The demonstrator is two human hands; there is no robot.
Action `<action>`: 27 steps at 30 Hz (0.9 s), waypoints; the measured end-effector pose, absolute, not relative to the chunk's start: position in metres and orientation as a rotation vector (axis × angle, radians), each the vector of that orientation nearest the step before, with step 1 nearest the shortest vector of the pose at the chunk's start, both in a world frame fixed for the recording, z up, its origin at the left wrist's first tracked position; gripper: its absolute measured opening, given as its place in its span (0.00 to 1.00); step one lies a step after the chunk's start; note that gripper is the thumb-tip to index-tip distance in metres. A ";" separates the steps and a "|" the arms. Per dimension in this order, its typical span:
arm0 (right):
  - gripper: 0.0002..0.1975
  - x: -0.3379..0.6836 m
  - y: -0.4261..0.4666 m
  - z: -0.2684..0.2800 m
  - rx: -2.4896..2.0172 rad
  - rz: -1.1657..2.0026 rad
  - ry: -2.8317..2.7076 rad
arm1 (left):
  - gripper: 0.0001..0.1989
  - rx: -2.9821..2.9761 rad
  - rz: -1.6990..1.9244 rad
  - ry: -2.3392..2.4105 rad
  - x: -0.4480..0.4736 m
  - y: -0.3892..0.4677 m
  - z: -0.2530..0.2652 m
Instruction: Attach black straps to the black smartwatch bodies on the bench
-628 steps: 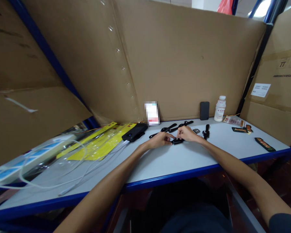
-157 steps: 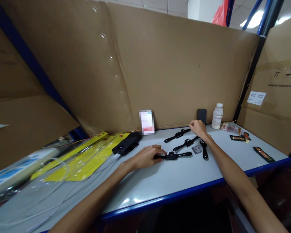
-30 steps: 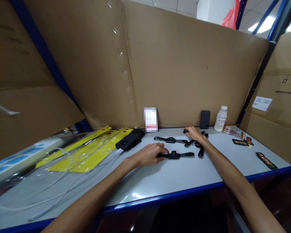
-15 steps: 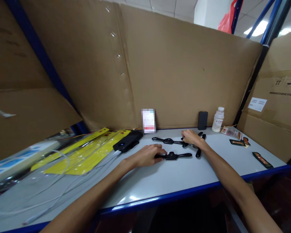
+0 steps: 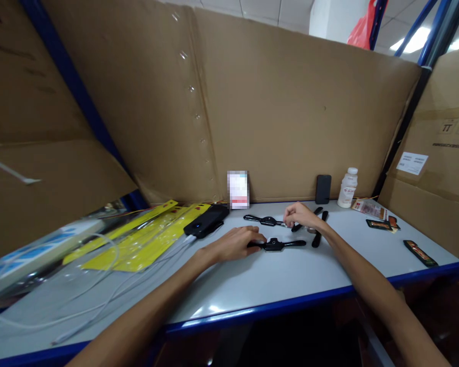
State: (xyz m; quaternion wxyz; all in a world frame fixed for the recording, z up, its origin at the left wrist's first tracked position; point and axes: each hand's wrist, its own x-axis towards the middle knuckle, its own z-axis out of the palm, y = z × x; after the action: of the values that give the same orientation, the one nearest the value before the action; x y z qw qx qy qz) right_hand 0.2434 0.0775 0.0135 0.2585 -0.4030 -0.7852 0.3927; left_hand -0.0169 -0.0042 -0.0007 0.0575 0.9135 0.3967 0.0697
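Two black spokeshaves lie on the grey tabletop in front of me, one behind the other. My left hand [image 5: 239, 242] is closed around the left handle of the near spokeshave [image 5: 274, 244], whose body and right handle show. At the right end of the far spokeshave [image 5: 268, 220], my right hand [image 5: 299, 215] has its fingers pinched together, pointing down. Whatever sits between those fingertips is too small and hidden to make out. Just right of that hand, another black-handled tool [image 5: 320, 232] lies at a slant, beside a further dark handle [image 5: 317, 210] partly hidden.
Yellow-backed plastic packages [image 5: 145, 239] and white cables [image 5: 117, 293] cover the left side, with a black power bank [image 5: 204, 223] beside them. Against the cardboard wall [image 5: 275, 112] stand a blurred screen [image 5: 238, 189], a dark phone [image 5: 323, 189] and a bottle [image 5: 347, 188]. Small packets [image 5: 419, 253] lie right.
My right hand has shifted slightly, its fingers now pinched downward at the far spokeshave's right end. My left hand stays on the near spokeshave. The view has swung slightly left.
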 end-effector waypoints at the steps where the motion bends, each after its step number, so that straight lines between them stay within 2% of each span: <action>1: 0.04 0.239 0.072 0.013 -1.033 1.193 -2.152 | 0.16 2.774 0.206 1.201 -0.017 -0.005 0.000; 4: 0.04 0.225 0.057 0.010 -0.963 1.364 -2.242 | 0.16 2.781 0.195 1.199 -0.016 -0.006 0.001; 8: 0.04 0.210 0.045 0.005 -1.080 1.285 -2.262 | 0.15 2.773 0.209 1.197 -0.016 -0.007 0.002; 13: 0.06 0.205 0.038 0.007 -1.243 0.984 -2.261 | 0.15 2.774 0.243 1.169 -0.017 -0.005 0.001; 19: 0.06 0.197 0.032 0.002 -1.195 0.526 -2.388 | 0.16 2.762 0.203 1.171 -0.016 -0.004 0.002; 22: 0.07 0.196 0.033 -0.001 -1.178 0.529 -2.406 | 0.16 2.757 0.212 1.157 -0.017 -0.003 0.001; 27: 0.13 0.203 0.038 0.006 -1.136 0.715 -2.484 | 0.18 2.740 0.246 1.156 -0.019 0.000 -0.003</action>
State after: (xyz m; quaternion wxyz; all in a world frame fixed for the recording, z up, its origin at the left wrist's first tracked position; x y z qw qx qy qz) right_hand 0.2031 0.0380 0.0058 0.1584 -0.3974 -0.8686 0.2499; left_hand -0.0192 -0.0001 -0.0032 0.0787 0.9154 0.3861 0.0823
